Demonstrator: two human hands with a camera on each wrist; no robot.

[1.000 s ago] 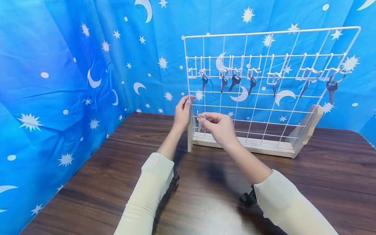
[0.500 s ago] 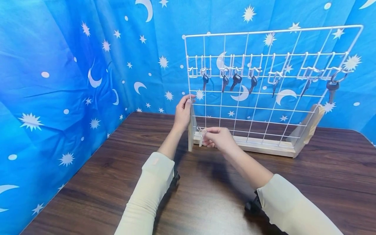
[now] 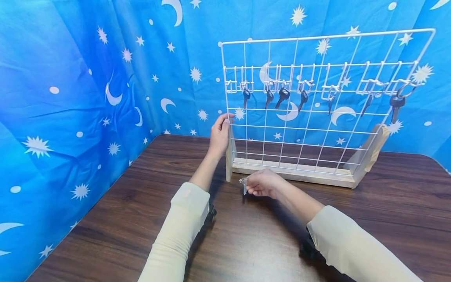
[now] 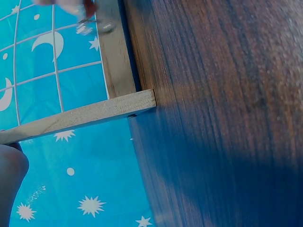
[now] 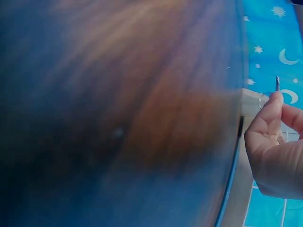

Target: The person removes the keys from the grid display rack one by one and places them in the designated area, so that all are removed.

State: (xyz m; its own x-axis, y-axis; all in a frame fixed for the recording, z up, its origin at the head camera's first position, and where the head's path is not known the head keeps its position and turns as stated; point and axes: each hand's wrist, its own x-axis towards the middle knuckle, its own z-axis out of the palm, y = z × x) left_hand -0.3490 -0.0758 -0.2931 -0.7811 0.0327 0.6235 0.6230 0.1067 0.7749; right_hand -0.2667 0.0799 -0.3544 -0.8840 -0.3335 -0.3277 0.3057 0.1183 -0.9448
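In the head view my right hand [image 3: 267, 184] pinches a key [image 3: 244, 187] just above the table, in front of the rack's left end. The right wrist view shows the key's tip [image 5: 278, 83] poking out past the thumb, and part of a thin ring beside it. Gripped at its left side by my left hand [image 3: 220, 135], the white wire grid rack [image 3: 299, 127] stands upright in a wooden stand [image 3: 317, 178]. Most of that hand is out of the left wrist view; a part [image 4: 10, 170] shows against the wooden upright [image 4: 80, 113].
Several dark-headed keys, such as this key [image 3: 283, 96], hang by rings from wire hooks along the grid's upper part. One larger key [image 3: 397, 103] hangs at the far right. A blue star-patterned cloth [image 3: 105, 98] encloses the brown wooden table [image 3: 141, 188].
My right hand has moved down with the key, from in front of the grid's lower left to just above the table. The left hand keeps its hold on the rack.
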